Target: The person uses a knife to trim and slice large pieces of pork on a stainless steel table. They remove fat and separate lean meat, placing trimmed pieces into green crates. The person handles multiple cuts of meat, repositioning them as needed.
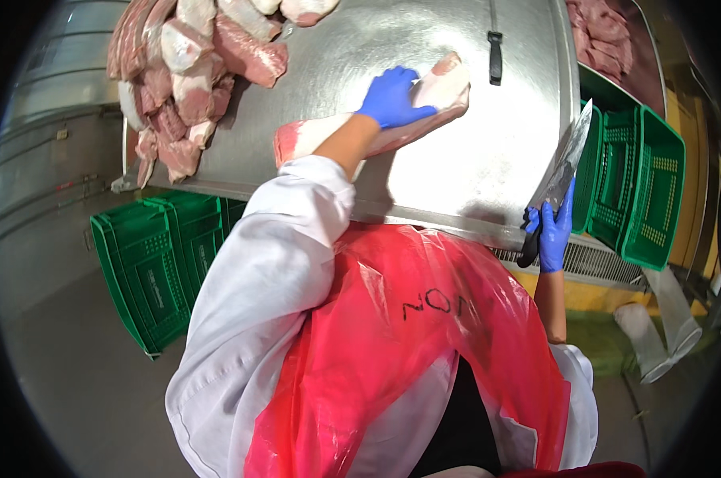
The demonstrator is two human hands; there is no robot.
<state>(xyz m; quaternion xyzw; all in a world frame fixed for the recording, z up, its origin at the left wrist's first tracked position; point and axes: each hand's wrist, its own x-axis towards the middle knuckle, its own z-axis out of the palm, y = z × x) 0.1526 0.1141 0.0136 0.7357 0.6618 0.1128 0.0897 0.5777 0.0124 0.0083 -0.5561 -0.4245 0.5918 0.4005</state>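
Observation:
A long piece of pale, fatty meat (446,89) lies slantwise on the metal table (488,151). My left hand (392,99), in a blue glove, grips it from above near its right end, fingers over the far side and thumb apart along the top. At the table's right edge my right hand (555,231), also blue-gloved, is closed round the dark handle of a large knife (566,163). Its broad blade points up and away, apart from the meat. Part of that handle is hidden by the fingers.
Raw meat pieces (181,88) are heaped at the table's far left. A black-handled tool (495,60) lies at the far right. Green crates (655,183) stand beyond the right edge, others (141,263) below left. A container of meat (603,36) sits far right.

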